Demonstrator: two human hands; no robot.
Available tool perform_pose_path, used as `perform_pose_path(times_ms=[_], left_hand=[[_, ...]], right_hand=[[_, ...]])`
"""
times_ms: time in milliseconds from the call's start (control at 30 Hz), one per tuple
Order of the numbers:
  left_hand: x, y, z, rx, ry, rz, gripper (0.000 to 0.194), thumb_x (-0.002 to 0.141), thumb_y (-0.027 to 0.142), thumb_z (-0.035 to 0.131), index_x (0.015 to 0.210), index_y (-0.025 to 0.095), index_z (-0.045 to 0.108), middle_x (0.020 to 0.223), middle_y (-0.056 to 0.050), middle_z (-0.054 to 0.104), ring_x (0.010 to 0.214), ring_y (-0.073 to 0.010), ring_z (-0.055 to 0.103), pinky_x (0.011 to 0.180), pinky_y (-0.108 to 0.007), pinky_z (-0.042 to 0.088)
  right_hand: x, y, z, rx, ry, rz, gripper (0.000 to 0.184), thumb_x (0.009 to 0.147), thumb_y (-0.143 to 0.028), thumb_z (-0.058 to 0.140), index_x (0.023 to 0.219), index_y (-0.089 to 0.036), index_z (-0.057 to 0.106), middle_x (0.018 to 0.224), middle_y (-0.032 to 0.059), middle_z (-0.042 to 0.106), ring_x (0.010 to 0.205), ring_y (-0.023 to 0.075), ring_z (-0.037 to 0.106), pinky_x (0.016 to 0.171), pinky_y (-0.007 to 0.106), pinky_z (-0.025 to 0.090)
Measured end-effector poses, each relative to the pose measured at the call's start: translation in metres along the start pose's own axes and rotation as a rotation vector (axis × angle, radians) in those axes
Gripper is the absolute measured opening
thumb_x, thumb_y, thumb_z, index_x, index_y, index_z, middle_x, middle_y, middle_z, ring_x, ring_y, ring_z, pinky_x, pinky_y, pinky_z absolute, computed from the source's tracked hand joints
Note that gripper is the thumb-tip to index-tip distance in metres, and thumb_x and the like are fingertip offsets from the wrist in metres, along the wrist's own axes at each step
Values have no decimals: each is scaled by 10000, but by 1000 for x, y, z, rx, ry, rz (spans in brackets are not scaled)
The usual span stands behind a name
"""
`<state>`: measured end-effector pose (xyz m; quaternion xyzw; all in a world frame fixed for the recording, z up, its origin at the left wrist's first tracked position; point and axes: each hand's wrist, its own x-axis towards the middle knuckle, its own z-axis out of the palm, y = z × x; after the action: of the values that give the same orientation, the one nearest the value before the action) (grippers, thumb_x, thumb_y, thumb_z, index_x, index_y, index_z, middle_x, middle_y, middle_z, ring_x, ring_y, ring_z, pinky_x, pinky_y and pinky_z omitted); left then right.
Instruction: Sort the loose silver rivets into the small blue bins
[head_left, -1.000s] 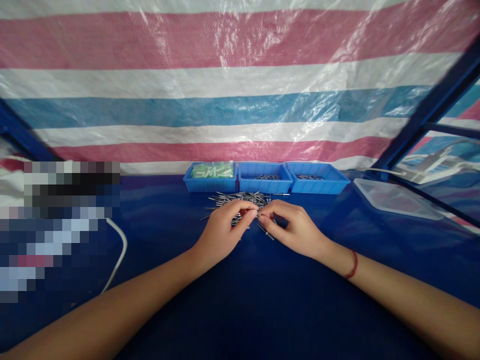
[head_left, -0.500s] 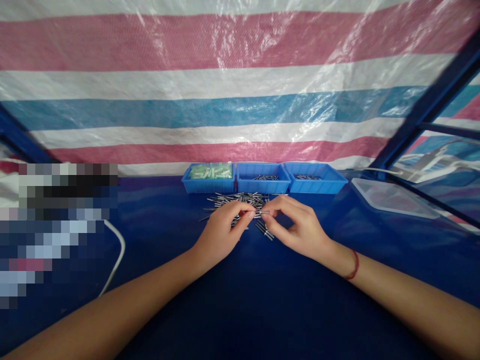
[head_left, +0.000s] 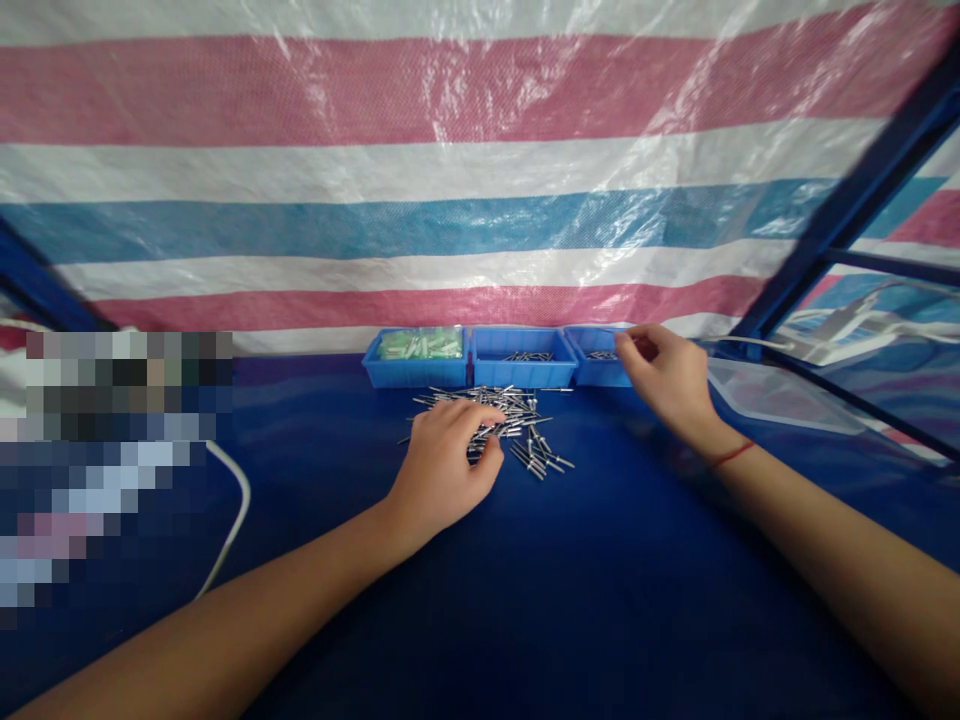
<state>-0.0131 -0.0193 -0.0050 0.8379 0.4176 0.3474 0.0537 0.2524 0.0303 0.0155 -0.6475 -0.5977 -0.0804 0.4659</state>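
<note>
metal pins [head_left: 529,402] lie in a loose pile near the middle of the blue table [head_left: 480,610], with a small group fanned out at its right side. going from the left, blocky blurring hides whatever sits there, and a white cable [head_left: 244,485] curves beside it. the left hand [head_left: 446,465] covers the pile's left part, thumb and forefinger spread with a gap between; its other fingers are hard to make out. behind it, the left bin [head_left: 416,376] holds green and white pieces [head_left: 421,346], and the middle bin [head_left: 523,375] holds more pins. the right hand [head_left: 670,378] hides much of the right bin [head_left: 600,373]; its fingertips are close together, and i cannot tell whether they pinch a pin. past it, a see-through plastic piece [head_left: 795,405] is partly covered. both forearms are cut off by the edges of view.

as for room, table stretches from cable to pile, then toward the near edge between the forearms. the bins stand side by side along the back, close to the striped sheet [head_left: 480,225]; a blue post [head_left: 814,220] slants at the right.
</note>
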Motion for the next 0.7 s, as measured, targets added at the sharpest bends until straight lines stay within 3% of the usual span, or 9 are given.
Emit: perform_pose_path(times_ms=[100,200,333,467,600,700], left_hand=[[-1,2,-4,136,-76,14,208,759,183,543,957,217,599,987,-38,645,990,-258,534,814,-424,375],[3,1,-12,263,-182,96,122,765,241,536,864,205,596,914,-42,627,922,-258,527,773,-411,347],[9,-7,-30,298,-318,201,155,772,336,558,788,182,542,801,-20,593,820,-215,548,730,-359,327],[11,-22,-43,247,-498,263,137,802,320,567,847,190,557,831,3,610,775,-167,569,669,-297,322],[14,-29,-42,224,-552,308,143,900,309,489,894,201,583,892,9,626,794,-148,584,661,-275,338],[14,-28,-34,284,-522,326,177,937,270,448,901,192,603,902,-6,632,823,-159,590,693,-284,350]], right_hand=[[8,17,2,-137,19,-8,191,794,-329,545,765,-165,638,635,43,560,610,194,521,588,306,354],[7,25,5,-173,43,-97,171,790,-284,523,800,-158,638,695,58,556,682,208,521,628,313,377],[3,23,9,-123,28,-155,142,775,-230,513,810,-162,633,694,51,544,696,203,525,660,314,403],[-2,12,9,-54,23,-248,123,776,-208,512,803,-172,627,711,50,568,698,195,539,683,314,425],[-12,-3,10,23,-27,-372,111,795,-190,508,775,-179,616,721,50,604,697,194,558,691,322,440],[-24,-16,13,82,-126,-477,114,820,-180,502,792,-180,612,714,45,616,696,194,567,697,331,446]])
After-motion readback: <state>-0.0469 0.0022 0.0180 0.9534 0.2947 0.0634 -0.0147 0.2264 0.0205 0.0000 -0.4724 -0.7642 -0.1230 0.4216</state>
